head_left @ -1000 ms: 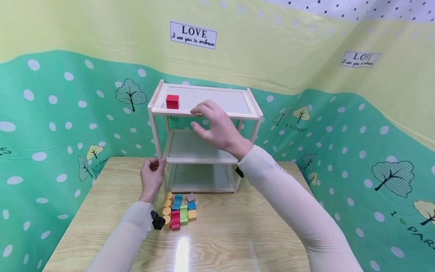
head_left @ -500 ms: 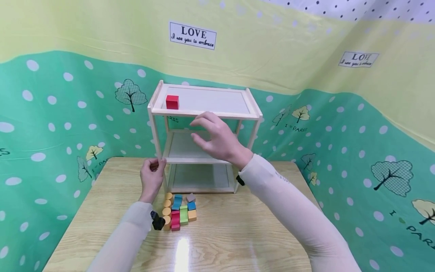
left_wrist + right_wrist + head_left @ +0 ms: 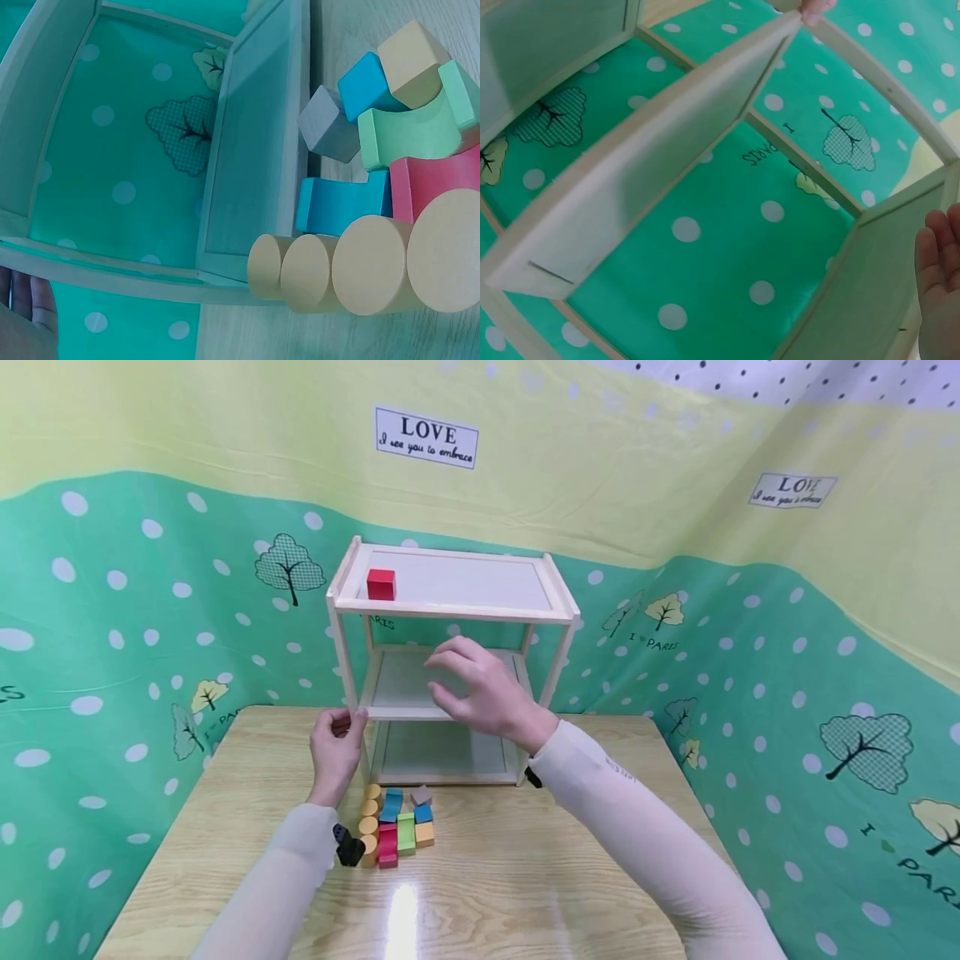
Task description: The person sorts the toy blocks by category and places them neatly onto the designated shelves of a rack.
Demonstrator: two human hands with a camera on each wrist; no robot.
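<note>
In the head view my left hand point(image 3: 335, 752) pinches the front left post of a pale wooden three-tier shelf point(image 3: 450, 608), at the middle board's corner. A thumb tip point(image 3: 817, 7) of that hand shows at the corner in the right wrist view. My right hand point(image 3: 487, 689) hovers in front of the middle board with relaxed, slightly bent fingers and holds nothing. On the top board, towards the left, sits a red cube point(image 3: 381, 585).
By the shelf's front left foot, on the wooden table point(image 3: 510, 877), lie toy blocks: several tan cylinders point(image 3: 371, 262), a green curved block point(image 3: 409, 131), a pink one point(image 3: 435, 176), a blue one point(image 3: 337, 206), and blue, tan and grey point(image 3: 328, 126) cubes. Patterned cloth point(image 3: 187, 635) surrounds the table.
My right hand has come down from the top board's front edge to the middle board's height. The left hand, red cube and blocks have stayed put.
</note>
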